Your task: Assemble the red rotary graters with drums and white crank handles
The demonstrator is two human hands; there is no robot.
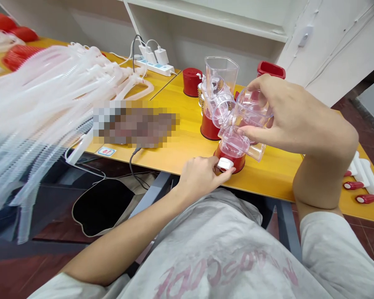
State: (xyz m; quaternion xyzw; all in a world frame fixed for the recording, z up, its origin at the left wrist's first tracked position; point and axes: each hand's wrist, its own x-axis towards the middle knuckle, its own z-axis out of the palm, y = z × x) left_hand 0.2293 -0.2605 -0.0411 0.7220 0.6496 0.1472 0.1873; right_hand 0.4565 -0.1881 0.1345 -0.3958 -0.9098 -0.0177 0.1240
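Note:
A clear plastic machine housing (247,106) stands on a red round base (239,161) near the table's front edge, with a short clear spout pointing right. My right hand (296,112) is closed round the upper clear part, fingers over the top and thumb on the near side. At the front of the base, my left hand (201,176) pinches a white lever (225,164) between thumb and fingers. Just behind stands a similar unit with a clear square hopper (221,68) on another red base (209,128); the two clear bodies overlap in view.
Bundled translucent corrugated tubes (52,99) cover the table's left side. A power strip (157,66), a red cup-shaped part (191,82) and a red container (271,69) are at the back. Red-handled white pieces (366,198) lie right. A blurred patch (137,126) hides something.

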